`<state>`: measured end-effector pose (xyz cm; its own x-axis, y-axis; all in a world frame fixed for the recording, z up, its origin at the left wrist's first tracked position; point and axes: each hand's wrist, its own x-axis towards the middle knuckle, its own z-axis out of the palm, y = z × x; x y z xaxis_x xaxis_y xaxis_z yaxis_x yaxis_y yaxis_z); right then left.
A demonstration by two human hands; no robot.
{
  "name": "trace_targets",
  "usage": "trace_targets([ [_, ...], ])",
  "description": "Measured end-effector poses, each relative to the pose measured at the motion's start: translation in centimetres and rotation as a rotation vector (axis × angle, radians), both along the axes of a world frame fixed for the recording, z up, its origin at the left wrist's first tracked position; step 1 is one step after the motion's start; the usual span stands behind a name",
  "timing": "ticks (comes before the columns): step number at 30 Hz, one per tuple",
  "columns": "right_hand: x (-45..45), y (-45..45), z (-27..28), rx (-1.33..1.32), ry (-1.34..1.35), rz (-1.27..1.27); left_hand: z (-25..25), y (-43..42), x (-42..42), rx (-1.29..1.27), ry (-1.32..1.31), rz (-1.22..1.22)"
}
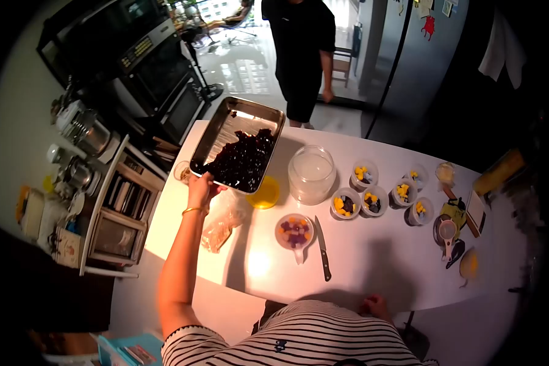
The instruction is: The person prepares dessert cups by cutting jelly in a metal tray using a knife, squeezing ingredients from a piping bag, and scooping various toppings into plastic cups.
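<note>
My left hand (202,188) grips the near left corner of a metal tray (221,124), which is held tilted above the table's far left part. Dark, shiny jelly pieces (244,160) lie in the tray's lower part. My right hand (377,307) is low by the table's near edge, beside my striped shirt; its fingers look curled, and what they hold, if anything, is too small to tell. A large clear jar (312,175) stands right of the tray. Nearer to me are a cup of purple and orange cubes (294,232) and a knife (323,250).
Several plastic cups with yellow and dark pieces (373,201) stand on the white table (360,262). A yellow lid (263,194) and a plastic bag (219,229) lie near the tray. A strainer (448,232) is at the right. A person in black (299,55) stands beyond the table.
</note>
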<state>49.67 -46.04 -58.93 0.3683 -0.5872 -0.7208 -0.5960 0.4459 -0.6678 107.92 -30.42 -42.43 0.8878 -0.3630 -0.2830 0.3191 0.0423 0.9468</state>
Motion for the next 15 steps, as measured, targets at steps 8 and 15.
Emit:
trace_targets([
  [8, 0.4, 4.0, -1.9, -0.131, 0.281, -0.076, -13.3, -12.2, 10.1, -0.041, 0.274, 0.022],
  [15, 3.3, 2.4, -3.0, -0.187, 0.399, -0.01, -16.7, -11.8, 11.2, -0.121, 0.296, 0.001],
])
